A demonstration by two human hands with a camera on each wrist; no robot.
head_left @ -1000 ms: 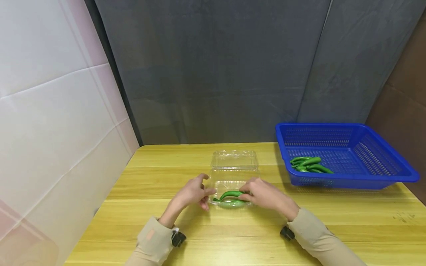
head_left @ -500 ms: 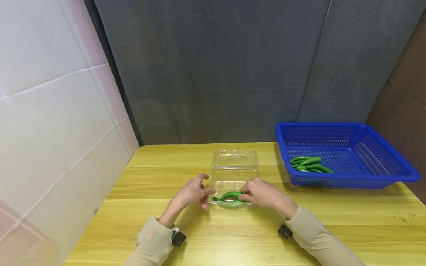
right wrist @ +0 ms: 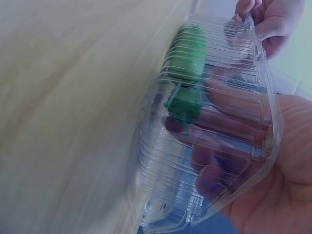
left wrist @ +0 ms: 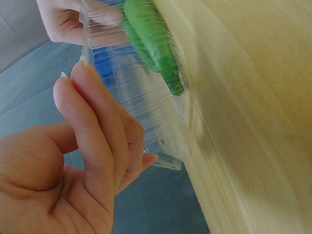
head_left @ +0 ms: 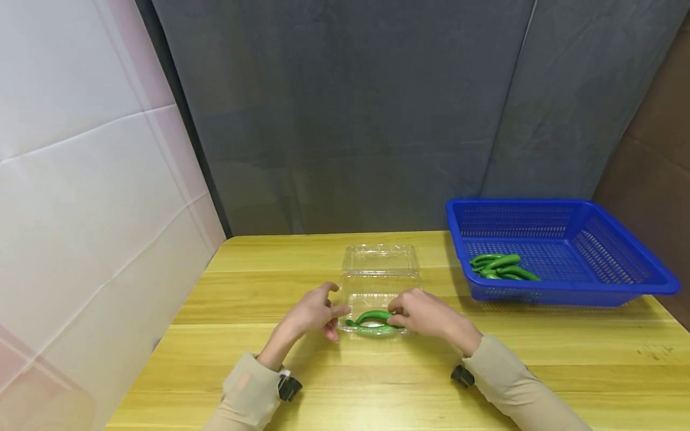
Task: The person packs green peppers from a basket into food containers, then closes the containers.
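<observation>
Right sleeve [head_left: 507, 374] edges left, right hand [head_left: 428, 314] pinching a pepper [head_left: 374, 314] in the clear box [head_left: 363, 301]; right-wrist view bares fingertips [right wrist: 209, 176] the head view hides. Loose left hand [head_left: 311, 309] touches the box; blue basket [head_left: 571, 294] sits right.

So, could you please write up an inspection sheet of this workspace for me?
Surface: wood-grain table, dark marks near its right edge.
Job's things: clear container, lid open, two green peppers visible inside; more peppers in the blue basket at right.
Clutter: nothing seen.
Hands: right hand holds the farther pepper in the container; left hand touches the container's left edge, grip unclear.
Cables: nothing seen.
Surroundings: dark panel behind, pale wall left, brown wall right.
</observation>
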